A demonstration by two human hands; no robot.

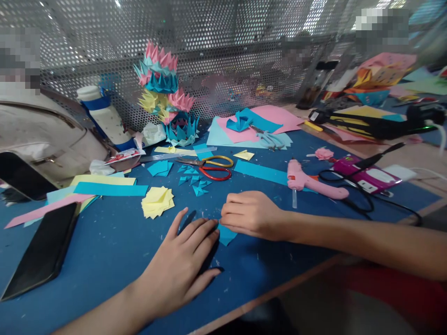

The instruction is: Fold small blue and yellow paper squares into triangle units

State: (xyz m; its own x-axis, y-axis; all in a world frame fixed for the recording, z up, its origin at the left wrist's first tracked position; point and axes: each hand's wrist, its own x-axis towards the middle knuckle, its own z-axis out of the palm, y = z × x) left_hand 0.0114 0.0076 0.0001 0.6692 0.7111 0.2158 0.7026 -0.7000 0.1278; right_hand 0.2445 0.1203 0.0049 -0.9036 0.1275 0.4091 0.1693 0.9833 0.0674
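A small piece of blue paper (227,236) lies on the blue tabletop, partly hidden under my fingers. My right hand (253,215) is closed, its curled fingers pinching the paper's upper edge against the table. From the left, my left hand (186,256) rests with its fingers stretched out and thumb apart, the fingertips touching the paper's left side. Just beyond my hands are small folded blue paper triangles (200,188), a stack of yellow paper squares (157,202) and blue paper squares (159,168). Scissors (217,168) with one yellow and one red handle lie behind the triangles.
A pink glue gun (310,181) lies right, near a purple power strip (366,174). Paper strips (111,188) and a black phone (44,251) are left. A folded-paper model (181,128) and a bottle (104,116) stand behind, before a perforated metal panel (223,60).
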